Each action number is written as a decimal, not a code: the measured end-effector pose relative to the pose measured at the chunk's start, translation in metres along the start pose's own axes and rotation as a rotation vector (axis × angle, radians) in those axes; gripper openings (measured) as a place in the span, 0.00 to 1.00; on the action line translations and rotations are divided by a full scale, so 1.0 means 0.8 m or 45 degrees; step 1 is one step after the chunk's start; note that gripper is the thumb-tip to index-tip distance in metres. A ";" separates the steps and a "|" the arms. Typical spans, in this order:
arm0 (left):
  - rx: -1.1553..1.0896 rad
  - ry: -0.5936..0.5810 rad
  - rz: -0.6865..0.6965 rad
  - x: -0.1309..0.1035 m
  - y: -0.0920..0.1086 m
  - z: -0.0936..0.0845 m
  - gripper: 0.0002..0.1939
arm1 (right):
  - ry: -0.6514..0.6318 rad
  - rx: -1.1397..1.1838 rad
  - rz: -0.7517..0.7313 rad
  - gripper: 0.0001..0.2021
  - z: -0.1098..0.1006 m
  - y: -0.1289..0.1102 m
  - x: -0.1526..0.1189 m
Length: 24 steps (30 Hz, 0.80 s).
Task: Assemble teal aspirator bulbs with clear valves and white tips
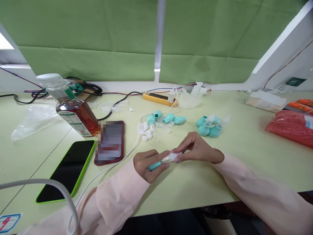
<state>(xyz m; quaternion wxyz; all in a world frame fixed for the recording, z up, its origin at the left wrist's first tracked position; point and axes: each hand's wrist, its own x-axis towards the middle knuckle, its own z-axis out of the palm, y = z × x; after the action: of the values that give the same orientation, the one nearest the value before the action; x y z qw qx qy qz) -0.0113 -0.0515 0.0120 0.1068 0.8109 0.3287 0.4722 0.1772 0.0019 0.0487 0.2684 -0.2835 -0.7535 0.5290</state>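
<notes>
- The left hand (148,163) is turning its back upward, thumb and fingers closing around a teal bulb (154,165).
- The right hand (198,148) is facing it, wrist bending, thumb and fingertips pinching a white tip (175,156).
- A clear tube (165,159) is bridging the space between the hands, running from bulb to tip.
- The left fingers are hiding most of the bulb, and the right fingertips are covering part of the tip; whether it is sitting fully on the tube cannot be told.
- Both pink sleeves (119,194) are running out of view below the hands.
- Beyond the gap between the hands, loose bulbs (169,118) and white pieces (147,133) are lying close together, clear parts among them hard to make out.
- Beyond the right hand, a bulb cluster (215,131) is showing blurred, whitish ends.
- Left of the left hand, a green-edged phone (70,166) is lying partly behind a thick pale cable (56,184).
</notes>
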 end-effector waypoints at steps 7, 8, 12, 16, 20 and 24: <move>-0.200 -0.054 -0.266 -0.005 0.009 0.003 0.31 | 0.427 -0.327 -0.159 0.03 -0.018 -0.046 -0.008; -0.208 -0.033 -0.270 -0.005 0.008 0.002 0.30 | 0.566 -0.418 -0.171 0.02 -0.026 -0.051 -0.009; -0.196 0.013 -0.265 -0.001 0.003 0.001 0.14 | 0.919 -0.920 -0.236 0.03 -0.059 -0.052 -0.010; -0.126 0.034 -0.274 -0.001 0.003 0.004 0.08 | 0.783 -1.206 -0.119 0.06 -0.073 -0.040 -0.006; -0.096 0.040 -0.269 -0.002 0.003 0.007 0.08 | 0.697 -1.150 0.014 0.07 -0.076 -0.033 -0.003; -0.092 0.053 -0.267 -0.002 0.002 0.007 0.08 | 0.686 -1.057 0.163 0.07 -0.082 -0.034 0.000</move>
<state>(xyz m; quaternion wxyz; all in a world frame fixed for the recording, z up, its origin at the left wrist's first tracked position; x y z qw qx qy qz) -0.0066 -0.0531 0.0086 0.1781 0.7578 0.3965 0.4867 0.2198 0.0369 0.0941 0.2848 -0.5386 -0.7856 0.1077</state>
